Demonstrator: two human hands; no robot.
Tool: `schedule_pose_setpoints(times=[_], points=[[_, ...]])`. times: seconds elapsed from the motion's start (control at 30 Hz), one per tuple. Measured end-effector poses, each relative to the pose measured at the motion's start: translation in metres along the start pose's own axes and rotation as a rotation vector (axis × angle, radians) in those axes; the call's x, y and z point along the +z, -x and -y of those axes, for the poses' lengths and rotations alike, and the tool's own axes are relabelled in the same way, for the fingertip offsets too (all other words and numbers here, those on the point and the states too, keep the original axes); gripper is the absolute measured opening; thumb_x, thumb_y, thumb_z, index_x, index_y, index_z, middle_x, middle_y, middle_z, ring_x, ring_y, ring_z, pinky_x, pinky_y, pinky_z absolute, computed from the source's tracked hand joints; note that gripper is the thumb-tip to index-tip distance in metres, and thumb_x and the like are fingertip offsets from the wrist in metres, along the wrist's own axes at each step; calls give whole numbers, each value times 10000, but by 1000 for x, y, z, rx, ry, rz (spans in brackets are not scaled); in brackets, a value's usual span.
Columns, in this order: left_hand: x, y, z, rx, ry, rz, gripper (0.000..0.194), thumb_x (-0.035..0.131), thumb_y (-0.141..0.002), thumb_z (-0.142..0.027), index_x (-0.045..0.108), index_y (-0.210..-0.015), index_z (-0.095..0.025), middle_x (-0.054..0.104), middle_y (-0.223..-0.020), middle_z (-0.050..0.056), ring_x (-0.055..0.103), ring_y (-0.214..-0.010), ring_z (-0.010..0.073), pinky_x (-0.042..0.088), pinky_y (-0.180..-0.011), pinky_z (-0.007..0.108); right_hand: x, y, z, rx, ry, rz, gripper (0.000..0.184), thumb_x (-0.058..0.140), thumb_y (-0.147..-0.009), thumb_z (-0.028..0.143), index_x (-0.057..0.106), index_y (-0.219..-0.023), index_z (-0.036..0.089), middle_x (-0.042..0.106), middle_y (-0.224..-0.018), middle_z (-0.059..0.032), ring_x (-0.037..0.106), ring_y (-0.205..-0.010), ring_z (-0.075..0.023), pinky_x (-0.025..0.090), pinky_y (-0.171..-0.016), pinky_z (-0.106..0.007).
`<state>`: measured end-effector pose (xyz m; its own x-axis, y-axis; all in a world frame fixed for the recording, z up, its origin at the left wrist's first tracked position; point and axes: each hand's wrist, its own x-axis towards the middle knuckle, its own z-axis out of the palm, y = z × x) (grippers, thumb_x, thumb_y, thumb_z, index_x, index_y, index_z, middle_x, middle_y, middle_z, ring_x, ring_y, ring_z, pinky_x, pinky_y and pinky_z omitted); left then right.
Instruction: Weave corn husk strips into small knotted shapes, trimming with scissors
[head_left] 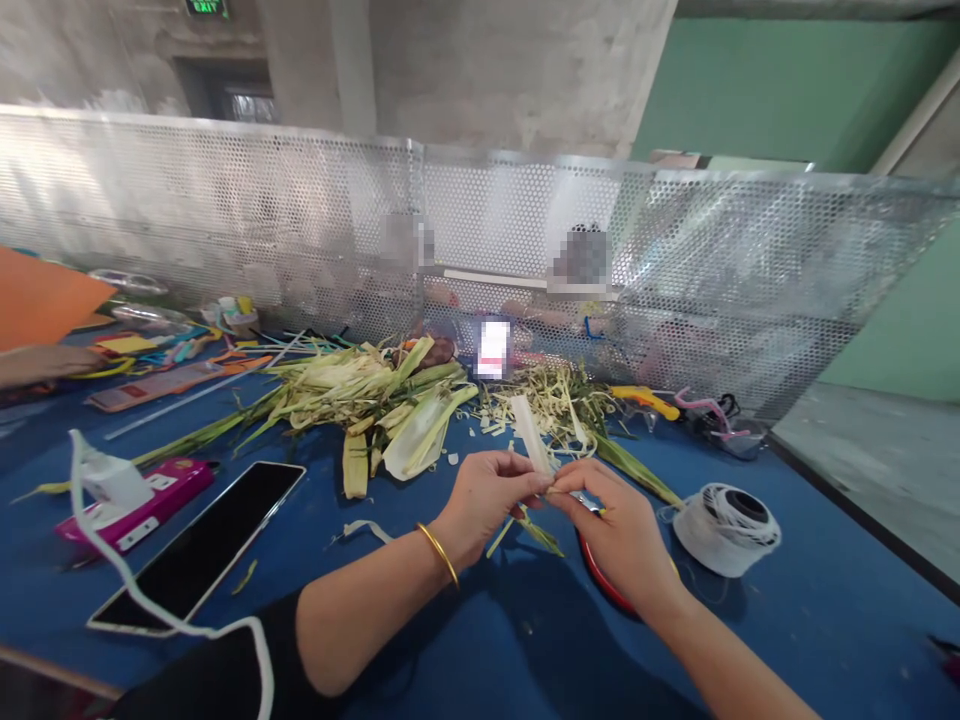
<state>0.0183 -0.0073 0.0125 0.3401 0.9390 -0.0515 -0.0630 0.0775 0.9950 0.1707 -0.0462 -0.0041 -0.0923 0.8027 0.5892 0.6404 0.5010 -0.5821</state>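
Note:
My left hand (487, 495) and my right hand (619, 530) meet above the blue table (810, 620), both pinched on a pale folded palm-leaf strip (529, 432) that sticks up between them. Thin green leaf ends (536, 530) hang below the fingers. A gold bangle (439, 552) circles my left wrist. A red-handled tool (600, 585) shows under my right hand; I cannot tell if the hand grips it.
A pile of green and yellow palm leaves (367, 400) lies behind the hands, with shredded trimmings (555, 400). A spool of white thread (726, 528) sits right. A black tablet (202, 545) and pink box (142, 500) lie left. A perforated metal screen (480, 240) bounds the far edge. Another person's hand (37, 362) rests far left.

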Motion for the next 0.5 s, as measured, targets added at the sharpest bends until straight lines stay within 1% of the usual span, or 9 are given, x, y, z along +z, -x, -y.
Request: schedule_pose_setpoints(times=[0.1,0.17,0.3,0.5], points=[[0,-1,-1,14,-14,-14,135,666,-677,-216,591,-585,-152,569,-525,-17,535,-524,90,368,-491,204,-1,0,0,-27,10,22,140,529,-880,259,626,-787,219,642,-863,-38,607,-824,-180,474,-762,-298],[-1,-1,-1,21,-38,-22,112,660,-668,-201,601,-588,-149,567,-528,-17,520,-523,82,361,-492,200,-2,1,0,-29,24,7,146,511,-888,269,627,-814,220,649,-860,-37,606,-823,-180,471,-763,-296],[-1,1,-3,11,-62,-8,68,650,-640,-178,619,-590,-144,564,-543,-16,490,-529,74,351,-495,196,-1,1,1,65,58,-31,141,536,-869,319,588,-790,215,643,-780,-18,598,-749,-175,466,-701,-282],[0,3,-2,11,-77,11,122,650,-658,-264,643,-607,-154,582,-571,-2,518,-559,95,350,-491,201,-2,1,5,117,28,15,153,528,-869,320,543,-757,218,621,-777,-11,570,-742,-169,451,-702,-278]])
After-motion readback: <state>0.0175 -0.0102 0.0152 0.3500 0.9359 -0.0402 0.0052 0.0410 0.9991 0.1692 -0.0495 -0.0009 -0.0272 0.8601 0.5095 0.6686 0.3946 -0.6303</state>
